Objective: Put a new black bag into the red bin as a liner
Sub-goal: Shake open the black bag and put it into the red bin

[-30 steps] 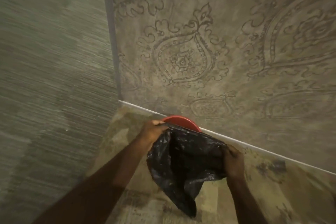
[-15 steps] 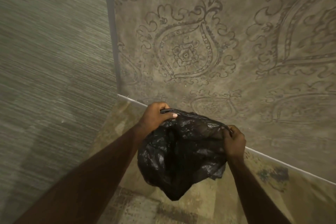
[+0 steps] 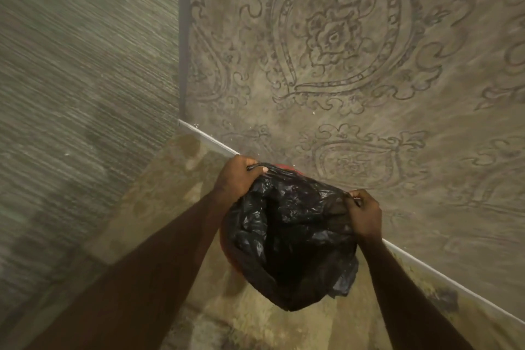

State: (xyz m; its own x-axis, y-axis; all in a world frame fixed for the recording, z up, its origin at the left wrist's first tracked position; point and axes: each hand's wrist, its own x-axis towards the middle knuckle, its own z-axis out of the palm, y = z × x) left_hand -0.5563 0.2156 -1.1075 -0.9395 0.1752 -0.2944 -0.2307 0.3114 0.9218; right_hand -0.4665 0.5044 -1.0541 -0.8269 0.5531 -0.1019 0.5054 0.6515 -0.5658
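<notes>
A crumpled black bag [image 3: 287, 233] hangs between my two hands with its mouth stretched wide. My left hand [image 3: 235, 179] pinches the far left edge of the mouth. My right hand [image 3: 365, 213] grips the right edge. The red bin [image 3: 287, 167] stands on the floor in the room's corner, directly under the bag. Only thin slivers of its red rim show: one behind the bag near my left hand, one along the bag's lower left side. The bag hides the rest of the bin.
Two walls meet in a corner just behind the bin: a striped one [image 3: 71, 79] on the left, a patterned one [image 3: 341, 51] on the right with a white skirting strip [image 3: 210, 139]. Mottled yellowish floor [image 3: 170, 207] lies to the left and in front.
The bag's mouth has been pulled wider between my hands. The view has shifted, so slivers of the red rim show again beside the bag.
</notes>
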